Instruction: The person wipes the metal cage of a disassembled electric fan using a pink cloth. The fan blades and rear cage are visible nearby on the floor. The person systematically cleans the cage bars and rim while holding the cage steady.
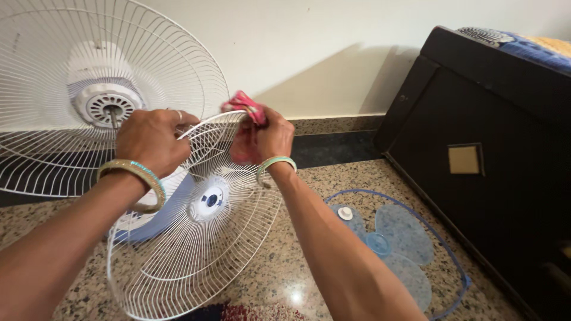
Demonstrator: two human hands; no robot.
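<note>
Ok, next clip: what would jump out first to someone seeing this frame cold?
The white wire fan guard held tilted at centre, its lower edge on the speckled granite floor; the left hand grips its rim while the right hand presses a pink cloth onto the top edge. Behind at left stands the fan body with its rear guard. At lower right lie translucent blue fan blades, beside a dark cabinet.
</note>
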